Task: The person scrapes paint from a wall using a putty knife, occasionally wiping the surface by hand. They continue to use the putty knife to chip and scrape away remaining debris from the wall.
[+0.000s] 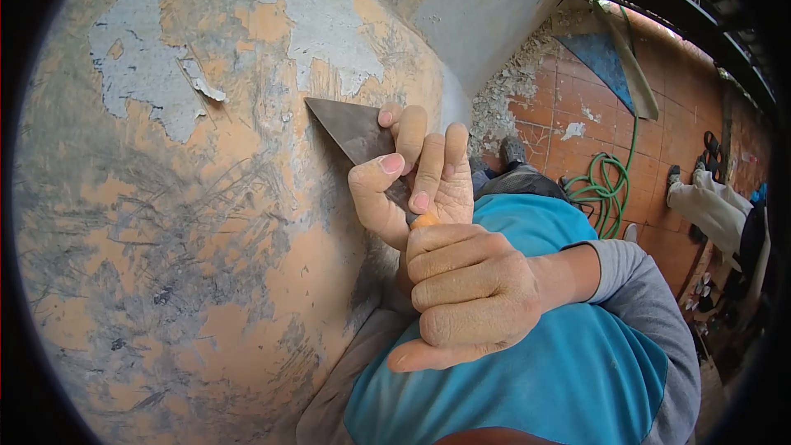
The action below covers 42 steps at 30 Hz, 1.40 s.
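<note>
Fingers of the right hand [478, 288] are clamped around the orange handle [426, 221] of a scraper; the thumb is extended along the near side. Fingers of the left hand [424, 169] are curled about the scraper blade [350, 128] and its neck, with the thumb set across the blade and the palm turned toward the viewer. The dark, triangular blade is held at the wall [264, 272], its far corner just below a patch of grey paint [325, 25]; full contact along the edge cannot be confirmed. The wall is scored and mottled orange and grey, and a loose flake [206, 84] is lifted from its surface at the upper left. A blue shirt [527, 321] with grey sleeves is worn. Rubble [498, 74] is scattered along the wall base on the tiled floor [568, 82], near a coiled green hose [611, 189]. A person in pale trousers [707, 213] is seen at the far right.
</note>
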Available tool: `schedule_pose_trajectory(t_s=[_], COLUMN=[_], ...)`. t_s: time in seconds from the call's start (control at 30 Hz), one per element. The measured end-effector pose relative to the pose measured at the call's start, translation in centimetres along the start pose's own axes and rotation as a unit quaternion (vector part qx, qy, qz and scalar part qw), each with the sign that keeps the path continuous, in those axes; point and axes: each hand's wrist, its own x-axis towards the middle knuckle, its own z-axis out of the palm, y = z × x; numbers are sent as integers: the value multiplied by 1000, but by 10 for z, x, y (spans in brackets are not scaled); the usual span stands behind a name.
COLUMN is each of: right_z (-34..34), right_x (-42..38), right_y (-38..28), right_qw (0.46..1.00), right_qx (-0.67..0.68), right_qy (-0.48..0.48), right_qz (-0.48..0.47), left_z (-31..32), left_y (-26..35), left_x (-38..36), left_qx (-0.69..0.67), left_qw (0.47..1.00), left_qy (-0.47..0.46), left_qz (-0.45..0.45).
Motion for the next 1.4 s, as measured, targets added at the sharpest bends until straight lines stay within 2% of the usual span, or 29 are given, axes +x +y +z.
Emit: schedule_pose_trajectory(t_s=[0.1, 0.27, 0.33, 0.5, 0.63, 0.73, 0.8, 0.93, 1.2, 1.3, 1.4], right_z=[9, 8, 12, 7, 8, 2, -5, -17, 12, 1, 7], right_x=[-3, 7, 13, 11, 17, 14, 8, 11, 10, 19, 18], right_y=[9, 12, 27, 13, 31, 23, 8, 1, 1, 21, 20], right_qw=[999, 997, 996, 998, 998, 998, 999, 999, 997, 998, 998], right_qx=[-27, -24, -26, -3, -17, 4, 22, 55, 27, 14, 19], right_qy=[7, 47, 61, 30, 38, 34, 0, -1, 67, 37, 31], right_qz=[-16, -47, -63, -48, -53, -54, -40, -1, -15, -40, -47], left_z=[-10, -9, -3, -7, -4, 3, 0, 7, 10, 9, 4], left_y=[6, 8, 7, 10, 15, 13, 10, 6, 11, 10, 9], left_x=[8, 15, 25, 12, 43, 24, 10, -1, -2, 8, 32], left_qx=[-29, -39, -55, -54, -14, 54, 31, 4, 40, 48, 13], left_qw=[999, 994, 995, 990, 991, 995, 996, 998, 999, 998, 997], left_qy=[-6, -97, -75, -123, -107, -69, -80, -64, -33, -38, -50], left_qz=[-27, -39, -35, -39, -80, -51, -36, -13, -6, 4, -55])
